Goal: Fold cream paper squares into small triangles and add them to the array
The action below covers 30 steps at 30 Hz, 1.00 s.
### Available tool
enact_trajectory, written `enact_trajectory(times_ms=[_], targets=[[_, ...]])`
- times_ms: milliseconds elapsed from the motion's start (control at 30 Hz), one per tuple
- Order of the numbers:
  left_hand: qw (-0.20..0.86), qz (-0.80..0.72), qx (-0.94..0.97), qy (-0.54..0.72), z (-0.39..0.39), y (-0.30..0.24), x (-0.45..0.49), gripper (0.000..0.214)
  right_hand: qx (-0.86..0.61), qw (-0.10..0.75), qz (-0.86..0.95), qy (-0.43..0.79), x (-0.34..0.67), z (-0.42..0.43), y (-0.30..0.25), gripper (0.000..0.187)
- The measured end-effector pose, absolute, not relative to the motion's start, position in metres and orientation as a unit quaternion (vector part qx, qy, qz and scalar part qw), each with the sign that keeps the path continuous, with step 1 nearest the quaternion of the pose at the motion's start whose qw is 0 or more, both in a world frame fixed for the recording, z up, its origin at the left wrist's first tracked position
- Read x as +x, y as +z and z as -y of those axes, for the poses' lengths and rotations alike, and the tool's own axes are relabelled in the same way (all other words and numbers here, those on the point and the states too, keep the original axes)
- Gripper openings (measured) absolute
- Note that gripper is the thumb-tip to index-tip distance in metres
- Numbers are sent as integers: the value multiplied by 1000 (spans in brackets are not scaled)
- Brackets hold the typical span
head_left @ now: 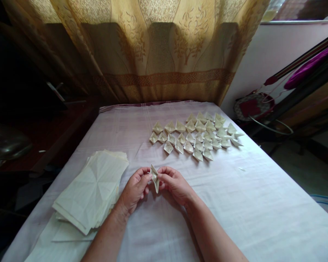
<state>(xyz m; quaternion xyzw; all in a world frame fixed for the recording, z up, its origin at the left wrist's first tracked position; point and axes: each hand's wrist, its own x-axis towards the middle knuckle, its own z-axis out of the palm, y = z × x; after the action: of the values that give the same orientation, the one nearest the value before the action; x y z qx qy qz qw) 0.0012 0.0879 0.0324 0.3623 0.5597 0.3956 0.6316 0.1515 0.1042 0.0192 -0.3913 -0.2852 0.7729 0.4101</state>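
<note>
A small folded piece of cream paper [154,177] stands upright between my two hands, just above the white cloth. My left hand [135,190] pinches its left side with closed fingers. My right hand [174,183] pinches its right side the same way. Left of my hands lies a stack of creased cream paper sheets [91,189]. Beyond my hands, several finished folded paper shapes [196,136] lie in rows on the cloth.
The table is covered by a white cloth [262,203]. A gold patterned curtain [158,51] hangs behind its far edge. Dark furniture [30,120] stands to the left. Rods and a purple object [306,67] lean at the right.
</note>
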Motion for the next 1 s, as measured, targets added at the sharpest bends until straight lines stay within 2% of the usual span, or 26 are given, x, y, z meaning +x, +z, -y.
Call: enact_trajectory(times_ms=[333,500,633,833,1000], targets=[[627,-555,383,391,-88,31,-2,49,-402,381,327,765,153,-105,19,48],[618,-567,408,362,-88,32,-5,47,-457,408,375,696,162,-109,18,40],[608,-570,435,340,-87,32,-5,46,-431,410,406,694,170,-111,19,42],[605,-567,464,311,-87,26,-6,54,-411,388,474,675,176,-110,16,28],[583,-596,462,303,-91,26,-13,61,-446,430,471,628,179,-116,10,23]])
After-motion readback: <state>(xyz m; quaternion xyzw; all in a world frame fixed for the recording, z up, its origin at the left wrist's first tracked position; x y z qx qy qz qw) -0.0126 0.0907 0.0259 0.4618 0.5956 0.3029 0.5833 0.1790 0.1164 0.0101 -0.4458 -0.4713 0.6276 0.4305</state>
